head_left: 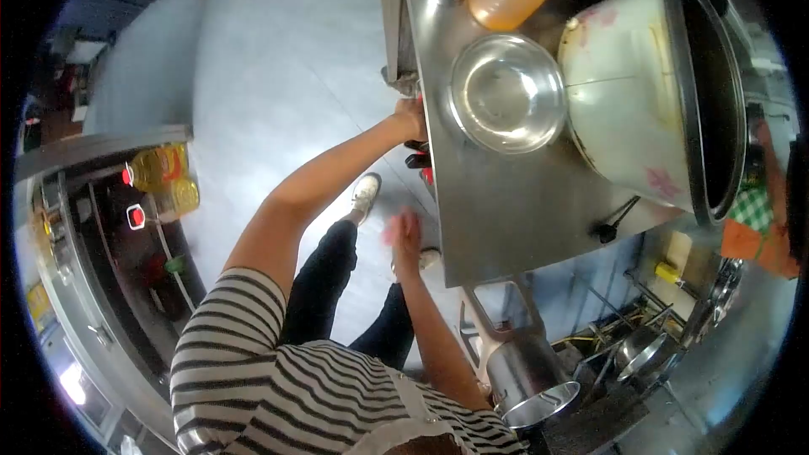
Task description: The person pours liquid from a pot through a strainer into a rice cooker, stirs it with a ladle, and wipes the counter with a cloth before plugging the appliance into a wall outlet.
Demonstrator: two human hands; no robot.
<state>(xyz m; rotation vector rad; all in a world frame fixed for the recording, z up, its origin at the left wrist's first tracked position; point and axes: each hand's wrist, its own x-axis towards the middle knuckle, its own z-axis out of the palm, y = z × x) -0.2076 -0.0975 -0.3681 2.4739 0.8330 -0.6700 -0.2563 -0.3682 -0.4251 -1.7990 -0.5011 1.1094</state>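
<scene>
Left hand (410, 120) reaching to steel table (476, 232) edge, fingers hidden, can't tell grip; right hand (406, 238) blurring, grip unclear; bowl (507, 94) sitting near left fingers.

Readable text: none | yellow bottle label (174, 162): too blurred

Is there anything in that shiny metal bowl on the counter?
The metal bowl looks empty: only bare, shiny metal and reflections show.

- You see a pale blue-grey floor (278, 59) at upper centre, a thin dark line crossing it.
- Your metal counter (480, 219) spans the upper right.
- You have a dark-interior cabinet (109, 141) at left.
- Bright white light (73, 382) meets you, lower left.
</scene>
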